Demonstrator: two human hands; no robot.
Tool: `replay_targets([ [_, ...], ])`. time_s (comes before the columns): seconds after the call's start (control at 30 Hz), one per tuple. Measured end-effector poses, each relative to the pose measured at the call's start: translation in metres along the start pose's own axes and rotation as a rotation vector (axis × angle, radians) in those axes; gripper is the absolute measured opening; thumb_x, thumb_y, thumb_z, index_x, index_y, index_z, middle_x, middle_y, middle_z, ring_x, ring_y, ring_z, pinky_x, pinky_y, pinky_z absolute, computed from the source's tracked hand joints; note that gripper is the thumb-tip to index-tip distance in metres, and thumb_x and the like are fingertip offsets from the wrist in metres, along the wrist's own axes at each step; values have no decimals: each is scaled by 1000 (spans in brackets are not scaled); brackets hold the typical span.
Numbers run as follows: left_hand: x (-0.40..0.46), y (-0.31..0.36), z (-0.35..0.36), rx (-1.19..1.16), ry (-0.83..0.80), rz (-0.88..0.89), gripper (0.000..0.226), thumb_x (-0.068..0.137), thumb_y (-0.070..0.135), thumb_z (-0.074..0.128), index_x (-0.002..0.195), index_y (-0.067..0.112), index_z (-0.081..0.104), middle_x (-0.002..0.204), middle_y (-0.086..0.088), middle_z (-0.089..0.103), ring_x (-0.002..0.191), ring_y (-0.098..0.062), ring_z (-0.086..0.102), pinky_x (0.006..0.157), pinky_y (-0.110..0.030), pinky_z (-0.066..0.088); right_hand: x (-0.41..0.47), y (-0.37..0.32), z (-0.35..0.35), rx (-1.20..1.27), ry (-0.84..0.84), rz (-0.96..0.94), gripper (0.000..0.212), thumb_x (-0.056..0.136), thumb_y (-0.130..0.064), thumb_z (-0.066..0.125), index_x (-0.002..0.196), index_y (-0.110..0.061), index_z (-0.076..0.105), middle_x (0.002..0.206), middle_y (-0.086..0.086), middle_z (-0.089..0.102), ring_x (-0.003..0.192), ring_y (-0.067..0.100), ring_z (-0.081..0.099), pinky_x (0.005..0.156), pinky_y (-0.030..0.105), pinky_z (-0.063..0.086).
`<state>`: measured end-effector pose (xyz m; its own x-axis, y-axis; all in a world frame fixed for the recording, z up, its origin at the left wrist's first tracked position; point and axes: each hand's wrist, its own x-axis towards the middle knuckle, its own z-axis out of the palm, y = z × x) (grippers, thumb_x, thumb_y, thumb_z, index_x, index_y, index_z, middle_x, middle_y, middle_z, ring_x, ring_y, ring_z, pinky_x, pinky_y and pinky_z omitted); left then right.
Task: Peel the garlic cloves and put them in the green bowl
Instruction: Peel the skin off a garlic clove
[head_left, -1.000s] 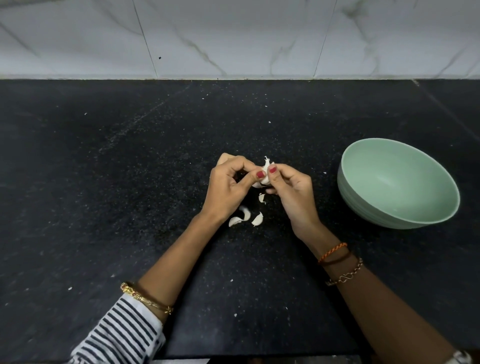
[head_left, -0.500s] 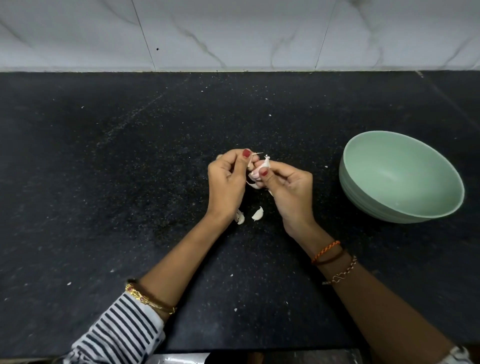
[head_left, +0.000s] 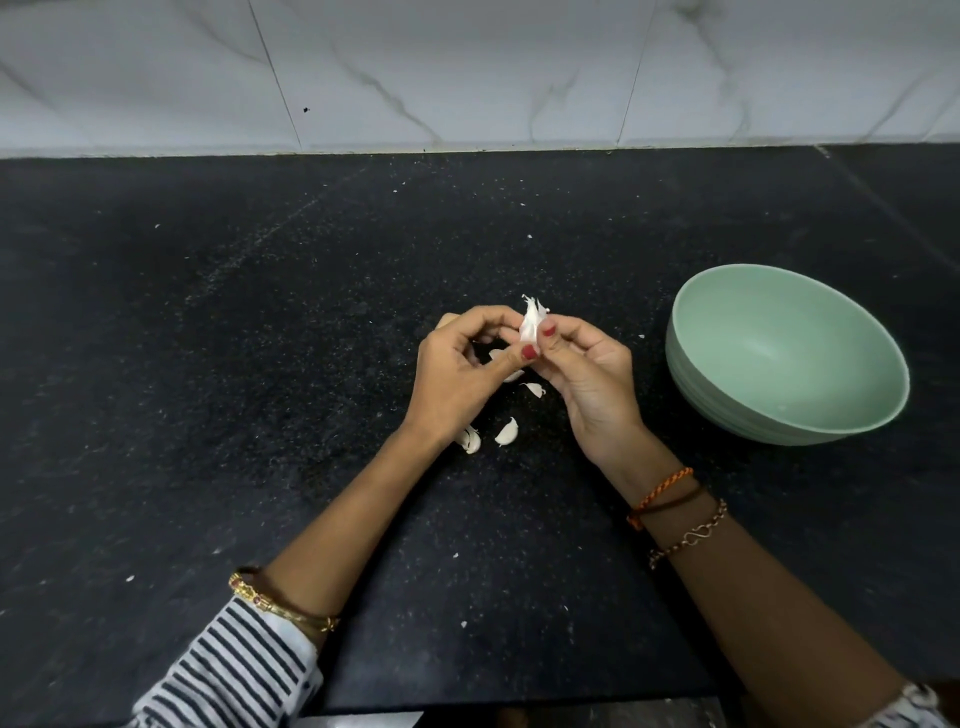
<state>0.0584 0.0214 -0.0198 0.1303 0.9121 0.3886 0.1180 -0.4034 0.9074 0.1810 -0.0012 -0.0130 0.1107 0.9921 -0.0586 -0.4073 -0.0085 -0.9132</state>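
Both hands pinch one garlic clove above the black speckled stone bench (head_left: 218, 364).

Nearest lie loose white garlic cloves (head_left: 507, 432) on the bench under the hands. Above them the left hand (head_left: 457, 374) and right hand (head_left: 587, 379) pinch a papery-skinned white garlic clove (head_left: 531, 326), long axis upright, wispy tip pointing away. The pale green round bowl (head_left: 787, 358) sits well to the right.

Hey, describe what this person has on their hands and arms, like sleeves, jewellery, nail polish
The left arm wears a black-and-white striped sleeve and a gold bangle at its cuff. The right wrist carries an orange braided thread, a dark band and a chain bracelet. Red nail polish shows on the left hand and right hand.
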Motion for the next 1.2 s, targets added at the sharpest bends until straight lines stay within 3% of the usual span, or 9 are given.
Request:
replay_targets([
  [0.1,-1,0,0,50,21,19,16,70,39,69,85,38,62,79,25,65,84,-19,58,63,-24,43,-1,-2,1,1,-2,9,31,75,-25,60,92,1,65,99,20,67,95,29,66,78,30,55],
  [0.2,-1,0,-2,72,3,27,13,73,29,68,83,36,63,78,28,63,82,-2,52,64,-13,39,0,-4,1,-24,8,13,18,85,-19,57,90,-4,65,96,16,68,88,22,68,69,23,54],
  [0.33,-3,-1,-3,121,-19,53,14,72,28,70,86,29,66,75,20,63,84,2,48,69,-10,38,-1,-4,2,-49,-2,-13,13,90,-9,52,86,-8,64,85,11,67,79,16,69,62,24,55],
  [0.43,-3,-1,-2,121,5,55,20,69,35,71,88,33,66,74,25,63,84,4,49,68,-9,37,-1,-2,2,-60,-5,-62,11,79,-17,60,83,-9,66,80,3,71,84,20,69,72,36,58],
  [0.53,-3,0,-3,149,4,66,21,67,35,73,87,33,67,73,30,62,82,6,49,67,-8,36,-1,0,2,-91,31,-105,16,73,-21,62,82,-9,67,80,-2,72,80,21,69,71,33,57],
  [0.7,-4,1,-1,191,25,140,17,71,35,69,85,25,68,75,22,59,83,6,49,73,-8,38,-1,2,3,-83,49,-110,16,75,-23,61,77,-10,69,91,10,68,87,39,65,68,36,58],
  [0.9,-8,1,6,174,70,106,11,78,33,60,78,24,67,72,18,58,80,-3,47,75,-9,37,-5,8,12,-100,171,-190,13,87,-5,55,80,-8,66,82,8,64,66,10,65,57,21,52],
  [1.07,-8,3,7,187,130,27,14,86,18,57,79,16,69,73,13,61,82,-7,49,74,-7,36,-6,14,17,-194,251,-276,16,85,-4,60,76,-16,68,82,0,64,81,13,64,79,35,54],
  [1.2,-7,5,5,163,97,-24,15,87,21,53,84,19,68,81,7,66,87,-14,54,73,-10,40,-3,10,13,-182,202,-265,13,85,-5,59,80,-13,68,77,-5,69,80,10,66,79,32,55],
])
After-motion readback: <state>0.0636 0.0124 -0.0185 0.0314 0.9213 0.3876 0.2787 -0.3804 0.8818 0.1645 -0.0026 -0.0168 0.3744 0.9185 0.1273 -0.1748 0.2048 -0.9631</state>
